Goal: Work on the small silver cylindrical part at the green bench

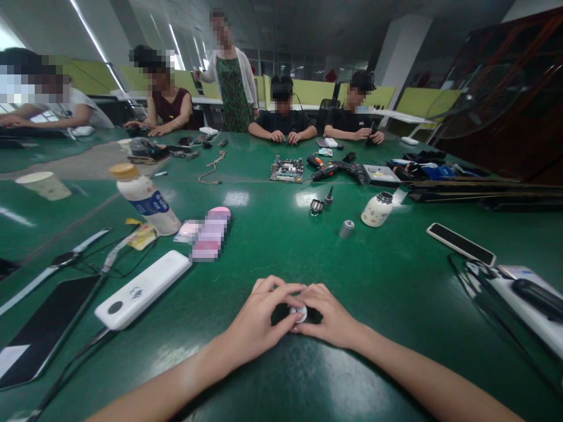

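Currently my left hand [259,316] and right hand [332,316] both pinch a small round silver-and-black part [299,311] on the green table [272,246]; looks mid-work, part not put down yet.

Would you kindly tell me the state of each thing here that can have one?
small round part: pinched between both hands' fingertips.
left hand: shut on small round part.
right hand: shut on small round part.
white flask: upright, top open.
grey cap: loose, standing apart from the white flask.
drink bottle: upright, capped.
phone: lying flat, screen dark.
tablet: lying flat, screen dark.
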Motion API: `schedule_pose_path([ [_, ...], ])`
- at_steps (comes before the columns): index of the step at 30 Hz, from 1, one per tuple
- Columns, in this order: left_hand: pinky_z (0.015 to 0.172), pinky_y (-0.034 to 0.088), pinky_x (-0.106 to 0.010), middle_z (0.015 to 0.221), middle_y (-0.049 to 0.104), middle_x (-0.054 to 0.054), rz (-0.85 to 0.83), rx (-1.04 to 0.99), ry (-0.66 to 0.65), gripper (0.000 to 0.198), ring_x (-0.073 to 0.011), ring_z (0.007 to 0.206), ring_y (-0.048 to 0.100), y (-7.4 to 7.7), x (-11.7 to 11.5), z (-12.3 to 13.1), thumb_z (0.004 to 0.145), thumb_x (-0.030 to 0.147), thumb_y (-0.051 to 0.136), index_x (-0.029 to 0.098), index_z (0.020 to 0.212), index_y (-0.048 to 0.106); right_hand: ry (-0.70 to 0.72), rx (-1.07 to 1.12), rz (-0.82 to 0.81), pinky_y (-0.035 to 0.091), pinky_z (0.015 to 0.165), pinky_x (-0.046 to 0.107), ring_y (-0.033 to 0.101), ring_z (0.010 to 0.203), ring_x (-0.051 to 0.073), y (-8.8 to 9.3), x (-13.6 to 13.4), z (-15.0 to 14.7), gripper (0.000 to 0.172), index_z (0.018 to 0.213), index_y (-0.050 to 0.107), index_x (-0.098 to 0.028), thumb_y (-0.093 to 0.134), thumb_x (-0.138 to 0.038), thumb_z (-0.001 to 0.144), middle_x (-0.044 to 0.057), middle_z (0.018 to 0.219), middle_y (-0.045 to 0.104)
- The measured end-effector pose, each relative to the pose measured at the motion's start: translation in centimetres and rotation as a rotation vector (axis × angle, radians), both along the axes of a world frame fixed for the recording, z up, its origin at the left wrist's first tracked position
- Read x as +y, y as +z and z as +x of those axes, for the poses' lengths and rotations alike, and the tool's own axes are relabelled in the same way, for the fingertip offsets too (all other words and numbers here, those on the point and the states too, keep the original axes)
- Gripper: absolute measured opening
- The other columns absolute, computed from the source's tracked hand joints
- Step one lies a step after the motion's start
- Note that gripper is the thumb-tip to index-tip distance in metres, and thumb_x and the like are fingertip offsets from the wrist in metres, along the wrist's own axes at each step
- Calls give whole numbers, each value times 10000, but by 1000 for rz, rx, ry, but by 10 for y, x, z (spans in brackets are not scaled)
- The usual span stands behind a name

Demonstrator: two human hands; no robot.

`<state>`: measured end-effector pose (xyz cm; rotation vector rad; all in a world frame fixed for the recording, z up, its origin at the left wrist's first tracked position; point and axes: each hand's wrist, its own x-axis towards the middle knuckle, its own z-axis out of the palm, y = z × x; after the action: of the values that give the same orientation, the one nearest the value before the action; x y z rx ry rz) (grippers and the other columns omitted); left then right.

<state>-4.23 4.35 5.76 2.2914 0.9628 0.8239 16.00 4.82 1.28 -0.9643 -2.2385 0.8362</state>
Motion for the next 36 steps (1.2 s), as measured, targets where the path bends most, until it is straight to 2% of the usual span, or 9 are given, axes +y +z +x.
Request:
schedule_pose_path([
  [7,889,400,-342,1127,659,-18,-46,-28,-43,243,-192,1047,529,-4,-1,1,888,164,580,259,1109,613,19,1,19,366,837,338,562,933,187,0,1,0,369,1132,611,-243,687,-414,813,20,1051,682],
  [11,871,408,-341,1066,667,-25,-24,-45,-12,257,-192,1016,539,-7,-1,2,878,171,603,249,1123,608,26,-7,12,364,841,341,565,940,188,-1,1,1,386,1149,603,-252,684,-426,815,22,1070,679],
  [14,833,417,-321,977,689,-12,27,-75,10,270,-179,945,558,-7,-3,2,874,180,619,246,1134,597,13,-29,11,369,829,344,564,924,196,-1,1,0,362,1098,623,-236,674,-454,815,32,1003,685],
  [17,803,419,-311,920,705,-5,101,-96,72,220,-172,889,570,-4,-2,0,867,196,638,243,1081,619,1,-39,6,371,827,342,565,926,198,-1,1,0,369,1056,635,-215,677,-480,803,38,963,682],
  [20,823,410,-333,921,729,-10,146,-93,151,221,-184,899,579,-3,6,-5,867,212,639,239,1085,618,6,-37,-1,372,835,338,566,942,198,0,1,1,422,1110,625,-226,696,-484,785,35,982,680],
  [25,867,391,-391,934,751,-14,21,65,203,325,-220,990,572,-23,29,-14,849,223,654,231,1167,586,8,-80,-17,376,849,338,559,968,197,1,1,1,462,1190,603,-271,695,-479,788,27,1025,674],
  [29,883,382,-414,914,757,-9,-54,114,193,309,-228,991,583,-37,38,-16,819,230,694,227,1122,630,6,-90,-19,380,852,344,559,973,205,2,1,1,474,1202,600,-274,692,-485,788,33,1029,673],
  [31,884,384,-413,900,756,-7,-29,79,202,285,-227,976,589,-35,35,-15,812,236,704,232,1092,651,11,-94,-16,382,849,345,561,967,206,1,1,1,468,1193,604,-270,688,-490,789,35,1017,673],
  [36,875,426,-362,956,737,-21,-24,-98,155,219,-204,979,584,-15,14,-5,842,257,674,238,1060,671,1,-57,10,384,841,348,568,944,207,-1,1,2,423,1087,630,-209,684,-503,788,49,958,673],
])
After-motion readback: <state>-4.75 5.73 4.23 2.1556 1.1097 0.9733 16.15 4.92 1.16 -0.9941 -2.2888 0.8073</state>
